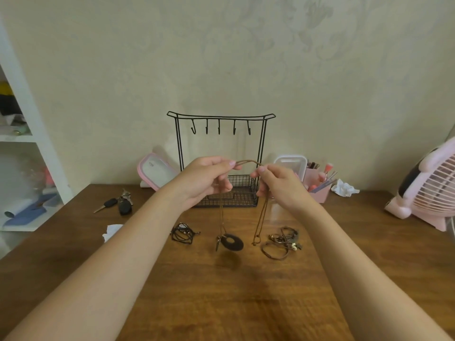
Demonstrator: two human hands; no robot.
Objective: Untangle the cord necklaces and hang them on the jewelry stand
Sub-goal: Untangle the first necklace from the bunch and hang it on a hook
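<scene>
A black wire jewelry stand (220,117) with several bare hooks and a mesh basket base stands at the back of the wooden table. In front of it my left hand (209,178) and my right hand (277,184) each pinch the brown cord necklace (247,162), which arches between them. Its two strands hang down to a dark ring pendant (231,241) just above the tabletop. A black cord bundle (183,233) lies on the table to the left. A tangled heap of brown cord necklaces (283,242) lies to the right.
Car keys (118,204) lie at the left, with crumpled white paper (110,232) nearer me. Two pink-rimmed containers (155,171) and a pink brush holder (318,185) flank the stand. A pink fan (428,185) stands at the right edge. White shelving (27,143) fills the left.
</scene>
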